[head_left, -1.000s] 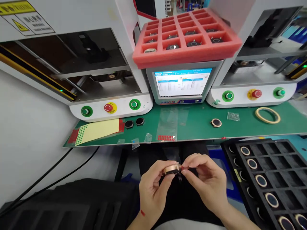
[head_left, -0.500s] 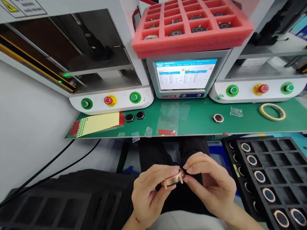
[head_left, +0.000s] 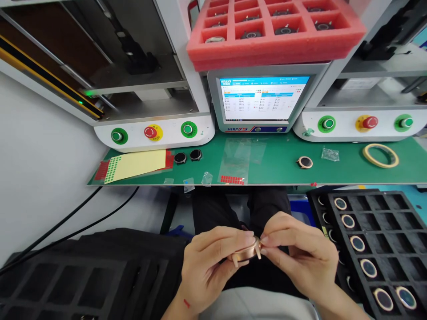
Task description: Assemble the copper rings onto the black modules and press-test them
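Observation:
A gold watch case (head_left: 247, 252) with lugs pointing down is held edge-on above the lap. My left hand (head_left: 210, 262) grips it from the left, fingers over the top and thumb below. At its right edge, the thumb and fingertips of my right hand (head_left: 300, 253) are pinched together; anything small between them is hidden. On the green bench beyond lie a gold-rimmed watch (head_left: 304, 162) at the right and two dark watches, one (head_left: 180, 158) beside the other (head_left: 195, 154), at the left.
A black tray (head_left: 376, 244) with gold-rimmed watches stands at the right; black trays (head_left: 63, 284) are at the left. The bench (head_left: 273, 164) bears a tape roll (head_left: 380, 155) and yellow sheet (head_left: 140, 166). Behind are a monitor (head_left: 265, 100) and a pink foam tray (head_left: 273, 55).
Both hands and the gold case have shifted slightly to the right in the picture. The right fingertips have closed in at the case's edge. The view has also moved a little.

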Available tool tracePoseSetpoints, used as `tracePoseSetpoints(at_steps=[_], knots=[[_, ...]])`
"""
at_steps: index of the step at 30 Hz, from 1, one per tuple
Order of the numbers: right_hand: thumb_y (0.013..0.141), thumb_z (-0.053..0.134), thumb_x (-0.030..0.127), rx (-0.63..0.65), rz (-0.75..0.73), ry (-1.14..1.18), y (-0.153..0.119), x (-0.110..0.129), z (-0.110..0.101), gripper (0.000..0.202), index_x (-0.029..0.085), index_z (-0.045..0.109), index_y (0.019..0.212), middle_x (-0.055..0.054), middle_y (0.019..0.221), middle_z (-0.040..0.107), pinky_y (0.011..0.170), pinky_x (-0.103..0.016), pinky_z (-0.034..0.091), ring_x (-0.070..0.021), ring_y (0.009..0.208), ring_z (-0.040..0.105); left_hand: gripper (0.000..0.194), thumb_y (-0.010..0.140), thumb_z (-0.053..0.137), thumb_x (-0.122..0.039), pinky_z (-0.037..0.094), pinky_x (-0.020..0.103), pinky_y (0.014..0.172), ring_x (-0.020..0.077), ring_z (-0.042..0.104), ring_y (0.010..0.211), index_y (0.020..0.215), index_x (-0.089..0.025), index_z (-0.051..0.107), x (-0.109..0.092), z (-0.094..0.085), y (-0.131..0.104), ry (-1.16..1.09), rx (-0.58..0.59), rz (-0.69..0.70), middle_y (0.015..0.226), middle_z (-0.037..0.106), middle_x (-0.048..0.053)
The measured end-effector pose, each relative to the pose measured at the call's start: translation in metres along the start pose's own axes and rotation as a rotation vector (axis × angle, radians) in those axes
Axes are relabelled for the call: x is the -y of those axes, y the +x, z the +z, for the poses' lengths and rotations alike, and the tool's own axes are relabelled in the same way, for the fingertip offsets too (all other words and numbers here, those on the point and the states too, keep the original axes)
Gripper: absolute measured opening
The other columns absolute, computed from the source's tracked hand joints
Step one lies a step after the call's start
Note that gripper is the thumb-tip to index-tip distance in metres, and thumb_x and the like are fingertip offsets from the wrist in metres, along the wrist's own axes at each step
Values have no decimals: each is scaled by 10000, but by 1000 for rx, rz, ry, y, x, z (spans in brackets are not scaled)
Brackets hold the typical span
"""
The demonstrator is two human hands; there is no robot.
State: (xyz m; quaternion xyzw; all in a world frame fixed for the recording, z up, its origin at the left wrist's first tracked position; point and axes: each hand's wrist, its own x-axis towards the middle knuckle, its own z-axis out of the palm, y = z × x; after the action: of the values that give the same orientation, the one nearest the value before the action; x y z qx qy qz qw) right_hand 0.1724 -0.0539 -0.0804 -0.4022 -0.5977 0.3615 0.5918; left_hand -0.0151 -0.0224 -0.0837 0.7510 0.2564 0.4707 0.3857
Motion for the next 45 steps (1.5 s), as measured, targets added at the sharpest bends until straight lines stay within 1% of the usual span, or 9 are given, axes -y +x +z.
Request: tracePoseSetpoints(at_steps=[5,13,19,24,28,33,35,41,45], knots=[[799,706,24,63,-47,10,4,-1,-4,244,210,715,956,-37,778,698,598,-303,521,-159,692,637,262,927,612,-194,594,225,701,154,718,818,1182,-190,673,-2,-3,5,-41,33,-26,978,744,80],[880,660,119,293,40,105,5,-7,-13,98,206,644,921,-23,806,660,663,-292,503,-142,743,606,251,932,611,-238,577,211,677,142,709,757,1172,-202,676,-1,0,4,-90,49,-32,886,738,64],[834,706,82,66,-74,88,0,-9,-3,228,195,666,1028,-35,822,694,644,-306,518,-150,727,627,255,936,607,-229,575,219,709,138,702,797,1179,-193,674,3,2,1,-101,3,-23,948,736,69],[843,692,78,-12,-180,-35,1,-4,4,141,173,714,945,-48,731,717,575,-314,511,-153,632,635,264,925,621,-207,579,230,722,141,697,821,1183,-192,674,6,4,-3,-123,-20,-38,956,729,61],[852,690,91,16,-185,-46,2,-4,0,109,167,691,932,-48,730,712,582,-312,513,-152,639,638,250,921,630,-221,574,221,705,139,698,797,1164,-193,683,6,5,-2,-128,-15,-53,927,730,60],[918,622,155,236,-166,-69,5,-7,-11,4,152,622,917,-59,782,677,630,-289,519,-144,723,613,247,929,618,-237,576,214,678,144,714,770,1165,-200,679,3,4,2,-138,42,-36,884,736,59],[931,594,149,273,-178,-96,5,-8,-13,20,148,604,913,-60,786,662,632,-279,509,-139,727,599,246,933,610,-226,577,208,694,143,719,789,1168,-194,676,2,3,2,-123,54,-27,901,740,60],[869,561,24,178,-266,-250,5,-9,-8,116,124,580,926,-70,784,646,617,-265,504,-140,715,602,279,927,602,-159,568,198,740,134,700,867,1200,-163,660,2,6,-4,45,-25,-18,982,735,65],[833,564,-14,108,-249,-303,3,-11,-5,159,130,570,899,-56,755,624,594,-266,493,-139,683,595,315,884,626,-78,567,175,712,113,697,812,1179,-182,669,0,12,-7,160,-118,-80,990,738,41]])
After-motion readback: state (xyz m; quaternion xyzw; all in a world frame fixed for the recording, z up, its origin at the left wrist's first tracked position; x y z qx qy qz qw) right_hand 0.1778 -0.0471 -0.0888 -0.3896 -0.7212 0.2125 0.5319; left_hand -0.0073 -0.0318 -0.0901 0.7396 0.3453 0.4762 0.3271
